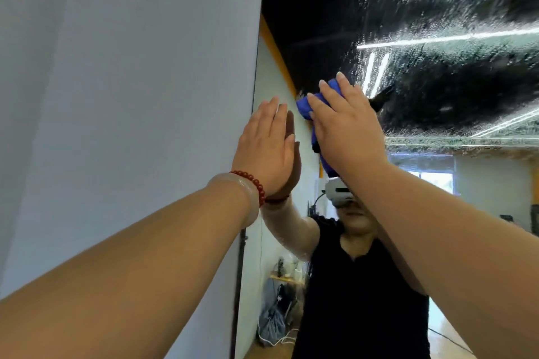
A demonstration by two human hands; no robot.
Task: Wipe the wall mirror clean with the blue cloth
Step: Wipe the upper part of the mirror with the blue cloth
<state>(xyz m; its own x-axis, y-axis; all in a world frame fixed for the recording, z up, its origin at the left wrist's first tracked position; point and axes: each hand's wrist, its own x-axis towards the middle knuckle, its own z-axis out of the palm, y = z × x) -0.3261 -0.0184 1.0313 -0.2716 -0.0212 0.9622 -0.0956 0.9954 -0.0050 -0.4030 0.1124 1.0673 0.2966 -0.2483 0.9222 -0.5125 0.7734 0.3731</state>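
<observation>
The wall mirror (437, 73) fills the right side of the head view, its upper glass covered in white spray droplets and streaks. My right hand (347, 122) presses the blue cloth (304, 103) flat against the glass near the mirror's left edge, fingers straight. Most of the cloth is hidden under the palm; blue folds show at the fingertips and below the thumb. My left hand (267, 143) lies flat with straight fingers on the mirror's left edge, just left of the cloth. A red bead bracelet and a pale bangle circle that wrist.
A plain white wall (131, 81) runs left of the mirror's dark frame (248, 154). The glass reflects a person in a black top with a headset, ceiling light strips, and a room with a small table and bags.
</observation>
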